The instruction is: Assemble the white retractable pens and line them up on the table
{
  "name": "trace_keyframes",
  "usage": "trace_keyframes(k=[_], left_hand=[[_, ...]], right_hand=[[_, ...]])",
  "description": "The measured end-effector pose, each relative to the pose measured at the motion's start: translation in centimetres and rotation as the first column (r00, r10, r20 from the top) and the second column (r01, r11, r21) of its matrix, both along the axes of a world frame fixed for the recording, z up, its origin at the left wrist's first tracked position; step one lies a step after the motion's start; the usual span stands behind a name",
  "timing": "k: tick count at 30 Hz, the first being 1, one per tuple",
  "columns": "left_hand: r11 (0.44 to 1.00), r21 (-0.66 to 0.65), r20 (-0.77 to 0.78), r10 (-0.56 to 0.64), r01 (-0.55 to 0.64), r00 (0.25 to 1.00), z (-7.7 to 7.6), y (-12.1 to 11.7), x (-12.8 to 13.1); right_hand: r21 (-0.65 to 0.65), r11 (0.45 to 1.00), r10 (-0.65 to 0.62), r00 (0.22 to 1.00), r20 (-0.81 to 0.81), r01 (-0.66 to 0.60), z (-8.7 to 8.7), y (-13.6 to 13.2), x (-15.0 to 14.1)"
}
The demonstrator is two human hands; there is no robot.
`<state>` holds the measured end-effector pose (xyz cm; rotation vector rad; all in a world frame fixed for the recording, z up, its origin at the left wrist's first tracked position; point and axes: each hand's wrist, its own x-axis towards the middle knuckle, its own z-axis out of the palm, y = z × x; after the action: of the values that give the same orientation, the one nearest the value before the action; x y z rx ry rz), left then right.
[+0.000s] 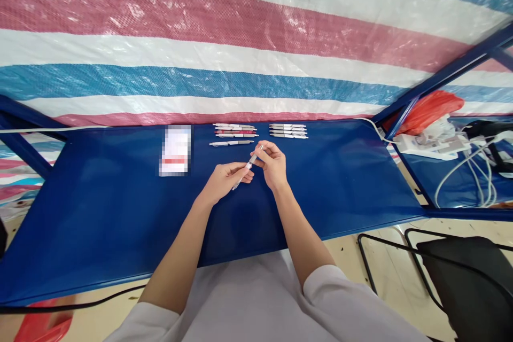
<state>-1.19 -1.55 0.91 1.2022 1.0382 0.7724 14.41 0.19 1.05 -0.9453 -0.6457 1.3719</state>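
One pen, tilted, pinched in left hand and right hand, both closed on it; two pen groups beyond, on table.

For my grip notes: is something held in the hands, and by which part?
A pen: the left hand holds it around the middle, the right hand near its upper end.

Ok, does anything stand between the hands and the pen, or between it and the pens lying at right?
Nothing visible separates the left hand or right hand from the pen; both hold it. Toward the pens lying at right, only the right hand's own fingers intervene in view.
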Motion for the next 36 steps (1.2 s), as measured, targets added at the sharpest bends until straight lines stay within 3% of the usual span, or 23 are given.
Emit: trace_keyframes(k=[7,11,17,19,27,30,33,36], left_hand=[[0.991,-0.115,0.102,-0.052,0.064,0.993,1.1,-0.3,-0.1],[0.998,-0.043,0.027,-0.037,0.038,0.999,1.0,-0.1,-0.2],[0.985,0.167,-0.152,0.063,-0.037,0.986,-0.4,0.0,0.0],[0.981,0.182,-0.165,0.090,-0.059,0.982,-0.7,0.0,0.2],[0.998,-0.065,0.022,-0.013,0.015,1.000,0.9,-0.2,-0.1],[0.996,-0.085,0.043,-0.030,0.034,0.999,1.2,-0.2,-0.2],[1.000,-0.004,-0.008,-0.011,0.011,1.000,0.9,-0.1,-0.1],[0.984,0.175,-0.145,0.065,-0.039,0.987,0.1,-0.2,0.2]], right_hand=[[0.077,0.989,0.130,0.987,-0.096,-0.123,-0.3,0.1,0.8],[0.035,0.990,0.139,0.983,-0.123,-0.136,-0.3,0.1,0.5],[0.007,1.000,0.018,0.999,-0.050,-0.017,-0.4,0.2,-0.2],[0.001,1.000,-0.008,0.999,-0.046,0.008,-0.3,0.1,-0.4],[0.022,0.994,0.108,0.994,-0.021,-0.108,0.4,-0.3,0.5],[0.045,0.992,0.120,0.992,-0.034,-0.119,0.3,-0.2,0.6],[0.073,0.994,0.086,0.995,-0.051,-0.082,0.0,-0.1,0.3],[0.075,0.997,0.016,0.999,-0.040,-0.013,-0.1,0.1,-0.1]])
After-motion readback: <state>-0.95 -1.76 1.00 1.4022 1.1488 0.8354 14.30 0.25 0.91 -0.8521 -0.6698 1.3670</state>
